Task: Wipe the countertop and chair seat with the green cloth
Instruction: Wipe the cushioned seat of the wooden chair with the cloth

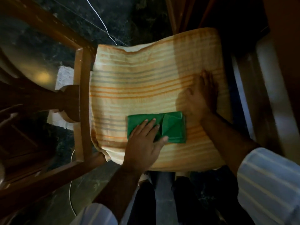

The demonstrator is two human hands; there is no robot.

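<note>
A folded green cloth (172, 127) lies on the chair seat (142, 82), which is covered in cream fabric with orange and grey stripes. My left hand (144, 142) presses flat on the cloth's left half, fingers spread over it. My right hand (201, 96) rests flat and open on the seat, just above and to the right of the cloth, holding nothing. Both forearms come in from the bottom, in pale striped sleeves.
The chair's brown wooden frame (81, 101) runs along the seat's left side. A dark stone floor (113, 17) with a thin white cord (103, 25) lies beyond. A white mat (63, 77) shows left of the frame. Dark furniture (276, 78) stands close on the right.
</note>
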